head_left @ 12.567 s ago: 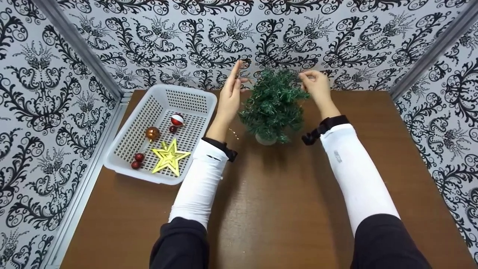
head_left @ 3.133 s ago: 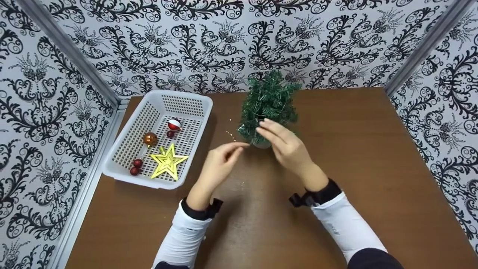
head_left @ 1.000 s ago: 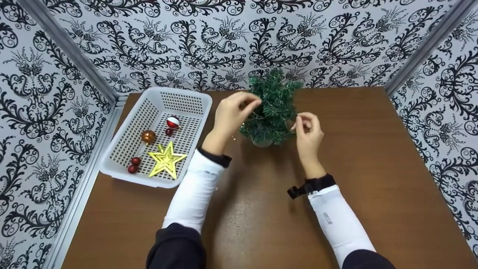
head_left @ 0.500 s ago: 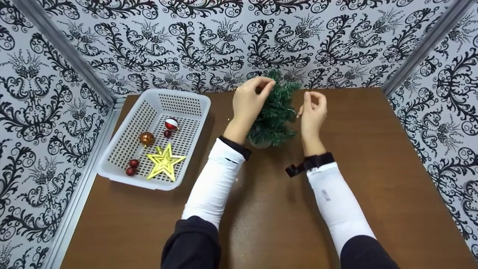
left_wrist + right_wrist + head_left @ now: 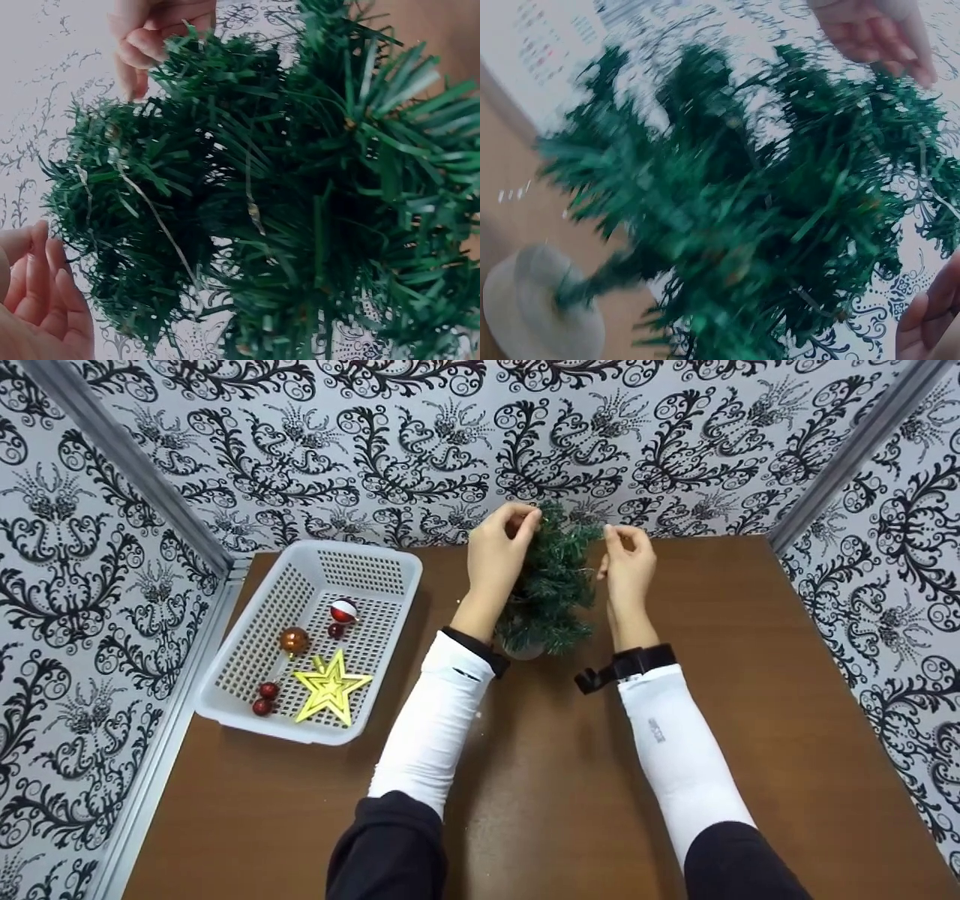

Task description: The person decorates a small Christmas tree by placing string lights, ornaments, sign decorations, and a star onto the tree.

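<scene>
So the small green tree point(image 5: 555, 592) stood toward the back of the brown table point(image 5: 570, 795), with a hand on either side of it. The left hand point(image 5: 496, 547) was up by the top, thumb and index tips drawn together right at the needles, but honestly I couldn't tell if anything was pinched between them. The right hand point(image 5: 630, 568) was on the other side at the outer branches, just a bit lower, thumb and index close together too, and again no way to say whether they had hold of something. A thin wire point(image 5: 168, 236) ran through the branches, easiest to spot in the left wrist view. The right wrist view was pretty blurry, though it did show the pale round base point(image 5: 525, 315) at the trunk's foot. Off to the left sat a white basket point(image 5: 300, 732) with a gold star point(image 5: 331, 688), a brown-orange ball point(image 5: 294, 640), a red-and-white ball point(image 5: 344, 611) and three little dark red balls point(image 5: 262, 706) inside. Both arms had white sleeves point(image 5: 431, 727) with black wrist bands point(image 5: 645, 660), and patterned wallpaper point(image 5: 420, 442) ran behind it all.
</scene>
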Motion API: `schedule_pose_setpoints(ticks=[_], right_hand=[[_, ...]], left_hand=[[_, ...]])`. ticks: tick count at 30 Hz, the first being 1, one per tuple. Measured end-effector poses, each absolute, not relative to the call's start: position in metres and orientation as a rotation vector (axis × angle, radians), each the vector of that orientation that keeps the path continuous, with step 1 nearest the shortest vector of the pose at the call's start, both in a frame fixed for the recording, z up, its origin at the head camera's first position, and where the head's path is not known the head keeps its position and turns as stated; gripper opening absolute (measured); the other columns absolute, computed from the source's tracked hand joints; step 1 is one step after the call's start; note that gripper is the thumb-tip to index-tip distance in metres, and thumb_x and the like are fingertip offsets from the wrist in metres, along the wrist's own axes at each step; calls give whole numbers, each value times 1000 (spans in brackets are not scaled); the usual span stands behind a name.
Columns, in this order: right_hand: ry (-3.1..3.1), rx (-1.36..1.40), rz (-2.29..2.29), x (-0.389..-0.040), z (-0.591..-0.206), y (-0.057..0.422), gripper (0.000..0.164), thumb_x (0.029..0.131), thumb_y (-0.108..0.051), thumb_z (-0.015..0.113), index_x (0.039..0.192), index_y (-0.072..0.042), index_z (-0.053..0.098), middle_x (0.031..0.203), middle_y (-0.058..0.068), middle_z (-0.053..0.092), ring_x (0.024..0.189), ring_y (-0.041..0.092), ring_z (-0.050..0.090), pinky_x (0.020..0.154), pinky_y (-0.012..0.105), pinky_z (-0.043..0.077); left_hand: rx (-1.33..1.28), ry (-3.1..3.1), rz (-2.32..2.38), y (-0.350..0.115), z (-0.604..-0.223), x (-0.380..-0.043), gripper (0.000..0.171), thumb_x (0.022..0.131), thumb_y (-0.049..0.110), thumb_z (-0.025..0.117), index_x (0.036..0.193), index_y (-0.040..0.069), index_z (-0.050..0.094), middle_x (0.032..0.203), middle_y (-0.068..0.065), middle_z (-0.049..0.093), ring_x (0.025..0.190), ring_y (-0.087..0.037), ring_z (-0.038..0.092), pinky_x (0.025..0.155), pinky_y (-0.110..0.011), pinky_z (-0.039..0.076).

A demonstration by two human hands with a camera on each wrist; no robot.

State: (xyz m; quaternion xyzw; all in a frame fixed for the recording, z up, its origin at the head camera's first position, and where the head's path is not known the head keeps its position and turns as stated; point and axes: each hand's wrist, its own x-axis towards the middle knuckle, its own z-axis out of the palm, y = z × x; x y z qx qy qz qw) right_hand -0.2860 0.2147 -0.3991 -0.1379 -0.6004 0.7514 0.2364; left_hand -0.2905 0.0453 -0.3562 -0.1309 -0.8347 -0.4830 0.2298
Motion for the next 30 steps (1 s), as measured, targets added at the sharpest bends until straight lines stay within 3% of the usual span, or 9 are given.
schedule_pose_setpoints(ticks=[4, 11, 17, 20, 26, 30], right_hand=[[-1611, -421, 2139, -295, -402, 219, 9, 86, -15, 66, 90, -7, 63, 61, 0, 52, 36, 5, 41, 36, 17, 40], [-1804, -448, 2229, -293, -413, 221, 8, 94, -9, 54, 98, -8, 60, 70, -3, 56, 44, 6, 47, 44, 17, 45], [-1903, -306, 2097, -277, -432, 212, 17, 90, -11, 62, 101, 1, 63, 64, -7, 61, 48, 7, 55, 46, 19, 47], [-1969, -282, 2011, -268, -436, 211, 24, 89, -13, 63, 106, 4, 65, 72, -9, 64, 59, 6, 58, 51, 19, 49], [-2132, -242, 1776, -256, -441, 213, 25, 90, -13, 61, 110, 2, 67, 108, 18, 66, 77, 0, 57, 66, 15, 50], [-2179, -223, 1718, -252, -444, 216, 25, 90, -12, 62, 109, 2, 67, 112, 21, 65, 80, -2, 56, 72, 13, 46]], left_hand=[[-294, -2358, -1327, 45, -357, -292, 19, 91, 31, 60, 97, 16, 70, 81, 3, 70, 68, -9, 60, 61, -18, 45], [-242, -2497, -1164, 37, -359, -286, 21, 91, 36, 58, 100, 20, 69, 87, 5, 70, 74, -9, 61, 65, -22, 48], [-276, -2539, -965, 24, -368, -277, 19, 90, 37, 60, 95, 23, 71, 88, 7, 70, 81, -10, 62, 69, -23, 50], [-308, -2515, -925, 18, -373, -274, 18, 89, 36, 62, 93, 22, 72, 96, 6, 69, 93, -12, 61, 79, -24, 50], [-329, -2479, -868, 13, -379, -271, 18, 84, 36, 67, 89, 20, 75, 107, 3, 65, 109, -18, 53, 95, -32, 44], [-329, -2458, -879, 15, -383, -271, 18, 84, 36, 68, 89, 20, 75, 109, 3, 64, 111, -19, 51, 95, -35, 43]])
